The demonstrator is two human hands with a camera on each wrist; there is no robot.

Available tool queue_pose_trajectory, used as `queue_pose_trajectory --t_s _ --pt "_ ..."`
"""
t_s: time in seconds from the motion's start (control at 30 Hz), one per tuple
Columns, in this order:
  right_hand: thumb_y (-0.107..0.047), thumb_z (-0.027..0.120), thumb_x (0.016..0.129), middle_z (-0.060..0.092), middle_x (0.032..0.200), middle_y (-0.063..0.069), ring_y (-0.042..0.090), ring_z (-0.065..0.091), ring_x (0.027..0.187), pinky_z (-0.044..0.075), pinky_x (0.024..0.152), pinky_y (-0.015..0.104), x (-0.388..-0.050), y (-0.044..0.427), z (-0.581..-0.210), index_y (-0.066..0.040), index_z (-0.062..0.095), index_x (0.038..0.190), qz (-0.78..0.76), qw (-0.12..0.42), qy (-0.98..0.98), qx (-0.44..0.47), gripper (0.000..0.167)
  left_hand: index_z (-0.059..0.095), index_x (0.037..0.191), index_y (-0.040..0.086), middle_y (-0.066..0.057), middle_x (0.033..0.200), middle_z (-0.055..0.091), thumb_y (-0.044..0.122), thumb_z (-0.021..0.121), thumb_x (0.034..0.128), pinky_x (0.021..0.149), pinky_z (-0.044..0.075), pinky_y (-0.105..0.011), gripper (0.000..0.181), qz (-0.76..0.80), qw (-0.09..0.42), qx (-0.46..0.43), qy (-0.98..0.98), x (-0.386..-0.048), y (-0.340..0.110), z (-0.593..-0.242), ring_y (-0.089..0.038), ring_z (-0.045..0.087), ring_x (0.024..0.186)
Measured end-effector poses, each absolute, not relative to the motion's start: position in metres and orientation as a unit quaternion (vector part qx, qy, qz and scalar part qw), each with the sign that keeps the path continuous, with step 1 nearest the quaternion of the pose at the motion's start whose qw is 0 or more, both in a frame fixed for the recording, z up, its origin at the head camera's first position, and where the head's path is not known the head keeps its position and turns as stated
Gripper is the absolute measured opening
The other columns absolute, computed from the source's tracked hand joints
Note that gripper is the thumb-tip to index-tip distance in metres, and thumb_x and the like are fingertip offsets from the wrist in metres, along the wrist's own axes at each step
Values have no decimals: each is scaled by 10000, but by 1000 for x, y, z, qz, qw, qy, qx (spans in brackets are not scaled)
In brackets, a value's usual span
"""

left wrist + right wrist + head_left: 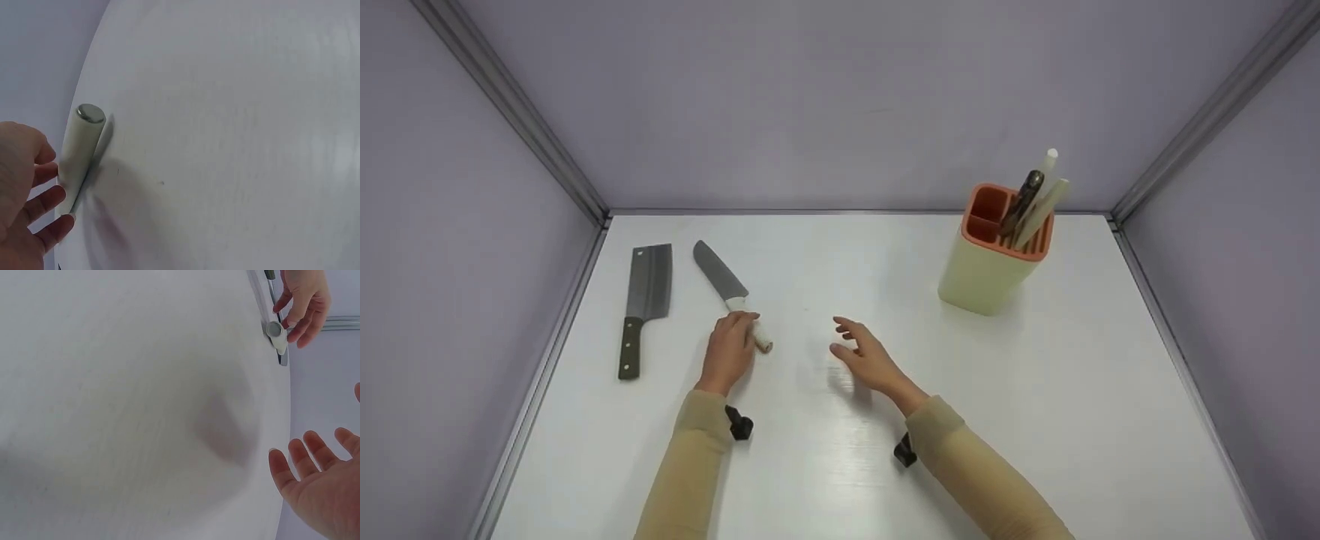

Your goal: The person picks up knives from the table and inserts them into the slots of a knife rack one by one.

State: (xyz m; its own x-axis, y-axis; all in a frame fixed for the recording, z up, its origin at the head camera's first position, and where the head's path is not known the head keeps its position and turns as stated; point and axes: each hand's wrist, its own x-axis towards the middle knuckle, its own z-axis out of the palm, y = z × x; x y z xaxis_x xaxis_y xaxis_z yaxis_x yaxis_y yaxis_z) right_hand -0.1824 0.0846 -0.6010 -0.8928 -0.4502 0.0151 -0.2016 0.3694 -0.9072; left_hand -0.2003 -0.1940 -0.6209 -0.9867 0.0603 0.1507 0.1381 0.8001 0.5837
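Note:
A knife with a pale handle (763,342) and grey blade (720,270) lies on the white table, its blade angled toward the back left. My left hand (729,349) is over the handle's left side, covering part of it. In the left wrist view, its loosely bent fingers (52,232) lie alongside the pale handle (81,143); whether they touch it is unclear. Over the middle of the table, my right hand (872,362) has its fingers spread and holds nothing. The right wrist view shows its palm (329,492) and separated fingers.
At the far left lies a cleaver (650,281) with a dark green handle. A pale green knife block (982,277) with an orange top stands at the back right, with several handles sticking up from it. Purple-grey walls (840,105) border the table's back and sides.

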Motion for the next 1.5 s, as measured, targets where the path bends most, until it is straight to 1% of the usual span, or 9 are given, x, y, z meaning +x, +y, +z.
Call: queue_pose_trajectory --t_s 0.23,0.43,0.53,0.67,0.87,0.97,1.27,1.4,1.5 --pt "-283 517 1037 423 1446 173 336 414 1311 394 1016 505 -182 78 -600 -53 326 1517 -520 131 820 -201 566 688 1161 27 -183 1260 577 -41 613 932 922 427 -559 250 -223 78 -119 -964 -218 -204 -621 -389 486 1212" --pt "-304 515 1036 420 1455 129 291 407 1323 395 1024 464 -182 72 -600 -102 323 1524 -503 146 827 -205 562 680 1190 45 -177 1295 583 -46 589 946 914 440 -561 275 -150 62 -135 -978 -229 -211 -622 -381 476 1238" --pt "-304 515 1035 421 1454 110 282 409 1323 396 1022 452 -182 71 -601 -120 325 1524 -498 148 830 -205 556 680 1186 33 -186 1282 595 -47 626 924 892 459 -560 279 -127 67 -141 -980 -232 -214 -622 -399 497 1207" --pt "-301 518 1035 428 1446 118 297 416 1314 403 1013 454 -183 70 -601 -103 331 1519 -497 144 830 -210 556 701 1132 24 -184 1233 625 -56 653 902 862 474 -553 248 -122 77 -147 -979 -235 -217 -622 -400 532 1142" --pt "-282 523 1035 428 1445 144 321 416 1313 404 1010 478 -184 70 -601 -93 333 1516 -502 139 826 -214 550 714 1116 54 -151 1193 638 -8 637 929 866 461 -541 211 -118 73 -156 -978 -236 -214 -619 -363 536 1124" --pt "-286 525 1033 425 1449 136 296 416 1316 407 1014 466 -184 71 -599 -98 331 1519 -498 140 830 -209 556 711 1116 59 -136 1157 638 2 629 938 890 448 -530 204 -120 71 -170 -976 -236 -209 -618 -342 538 1127" --pt "-252 541 1030 422 1430 211 378 416 1297 418 991 497 -192 80 -586 -43 334 1508 -524 106 817 -214 561 678 1153 46 -108 1166 633 -27 597 953 940 443 -485 228 -130 65 -219 -965 -233 -183 -617 -300 566 1147" --pt "-247 550 1027 423 1425 223 400 414 1291 422 985 503 -195 87 -581 -53 337 1508 -536 86 813 -212 561 689 1151 59 -98 1146 648 -10 613 943 946 437 -477 232 -155 68 -249 -954 -229 -172 -614 -294 578 1128" --pt "-254 550 1027 438 1422 188 392 417 1294 428 988 474 -196 94 -576 -85 345 1510 -537 72 815 -204 552 698 1161 85 -88 1136 661 30 624 945 944 440 -484 234 -162 77 -271 -946 -227 -163 -610 -282 600 1093"
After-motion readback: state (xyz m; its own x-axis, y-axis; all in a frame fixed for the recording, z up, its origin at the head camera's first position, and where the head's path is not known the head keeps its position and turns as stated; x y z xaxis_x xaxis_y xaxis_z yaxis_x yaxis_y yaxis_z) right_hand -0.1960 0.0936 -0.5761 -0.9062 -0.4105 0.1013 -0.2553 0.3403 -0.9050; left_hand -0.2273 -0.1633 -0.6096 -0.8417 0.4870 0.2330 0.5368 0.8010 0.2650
